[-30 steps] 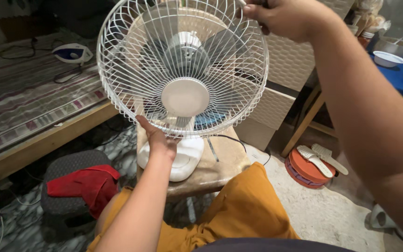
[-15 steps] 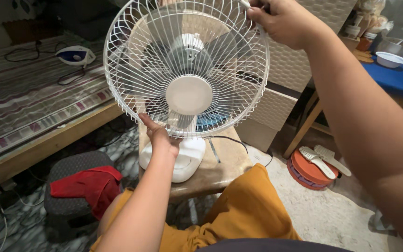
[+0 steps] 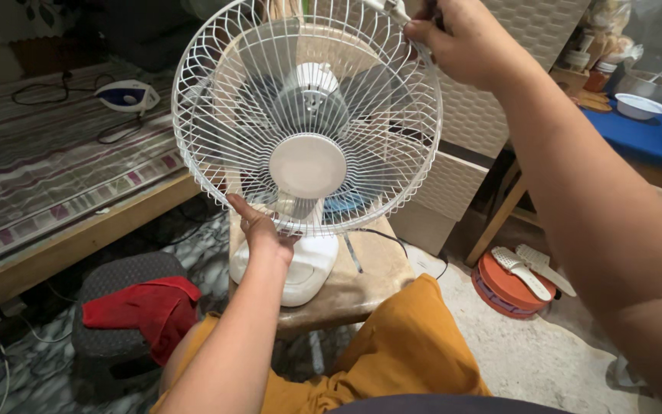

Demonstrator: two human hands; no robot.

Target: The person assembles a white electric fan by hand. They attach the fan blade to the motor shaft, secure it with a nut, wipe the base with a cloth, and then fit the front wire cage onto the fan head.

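**Both hands on the white fan guard**

A white table fan (image 3: 308, 153) stands on a small worn stool top (image 3: 369, 276), just in front of the person's knees in mustard-yellow cloth. Its round wire front guard (image 3: 216, 123) faces the camera, with a plain round cap at the centre; grey blades and the motor housing show through the wires.

Left hand (image 3: 262, 230): at the lower edge of the guard, fingers curled up against the bottom rim, just above the fan's white base (image 3: 304, 268). It touches the rim; how firmly it grips cannot be told.

Right hand (image 3: 461, 38): at the top right of the guard, fingers pinched shut on the rim beside a small white clip. The forearm crosses the right side of the view and hides part of what lies behind it.

The hands are well apart, on opposite edges of the guard.

Around:
- A dark cord runs off the stool top to the right.
- Left, a low bed with a striped cover (image 3: 55, 169); a blue and white iron (image 3: 126, 95) and its cord lie on it.
- Lower left, a dark stool (image 3: 109, 330) with a red cloth (image 3: 143, 307) draped over it.
- Behind the fan, a cream woven-pattern cabinet (image 3: 476, 115).
- Right floor, a round orange container (image 3: 503, 280), lid on, with a pair of pale slippers (image 3: 530, 268) lying on top.
- Far right, a table with a blue cover (image 3: 645, 134); a white bowl (image 3: 637, 106) stands on it, contents not visible.
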